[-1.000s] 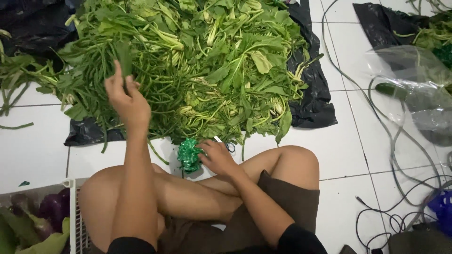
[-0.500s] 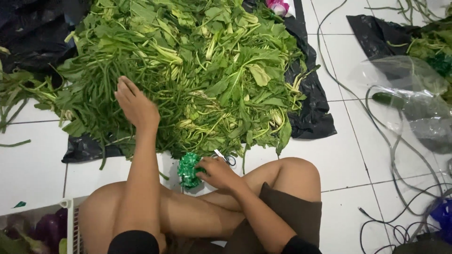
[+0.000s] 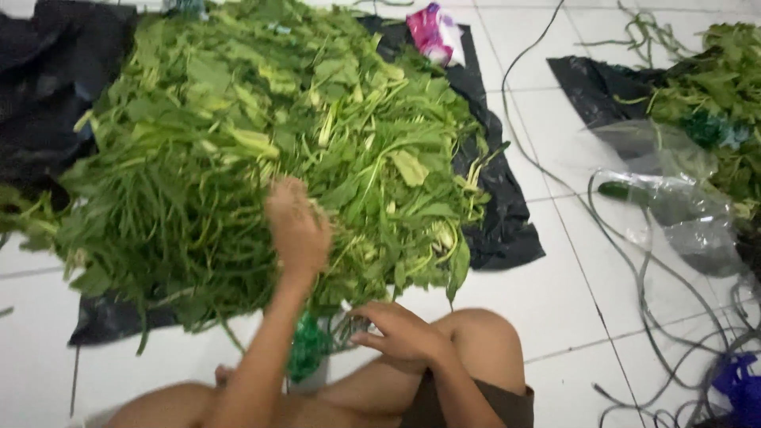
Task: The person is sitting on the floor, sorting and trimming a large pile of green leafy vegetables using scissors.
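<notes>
Leafy green stalks [image 3: 261, 143] heaped on black plastic sheeting [image 3: 499, 230] spread over the white tiled floor [image 3: 571, 293]: gathering step, by my reading.
The left hand [image 3: 297, 226] digs into the heap's near edge, fingers too blurred to tell; the right hand [image 3: 404, 337], fingers loosely spread, rests by a small green bundle of ties [image 3: 307, 349]. Pulling a handful free calls for a firm closed grasp.

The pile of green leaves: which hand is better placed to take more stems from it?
Probably the left hand: it reaches into the pile of green leaves. The right hand rests near the knee, beside a green bundle.
</notes>
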